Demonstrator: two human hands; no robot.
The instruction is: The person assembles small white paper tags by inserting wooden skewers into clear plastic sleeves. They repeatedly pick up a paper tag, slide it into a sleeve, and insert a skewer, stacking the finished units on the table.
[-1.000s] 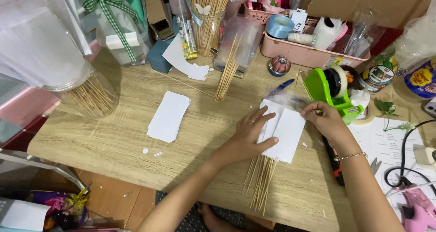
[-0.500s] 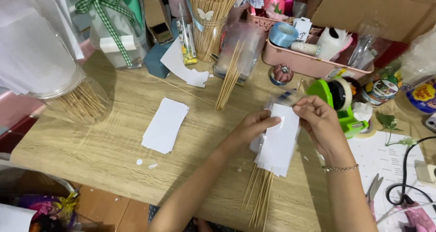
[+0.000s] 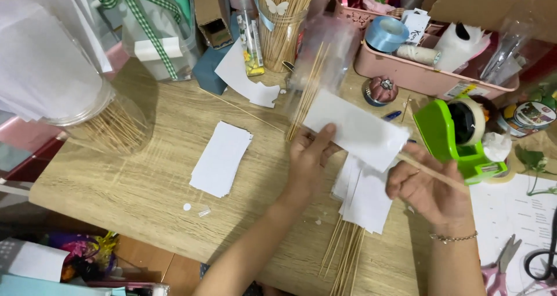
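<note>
Head view: left hand [image 3: 310, 162] pinches a flat white paper slip [image 3: 355, 129]; right hand [image 3: 426, 186] grips a thin wooden skewer [image 3: 432, 171].

A white rectangular paper slip [image 3: 355, 132] is lifted off the surface, tilted, its long side slanting down to the right; a thin wooden skewer [image 3: 432, 172] lies against its lower right edge, also slanting

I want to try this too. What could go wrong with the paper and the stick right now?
The left hand pinches the white paper slip only at one edge, so it might bend or slip. The thin wooden stick in the right hand could poke fingers or knock the green tape dispenser close by.
</note>
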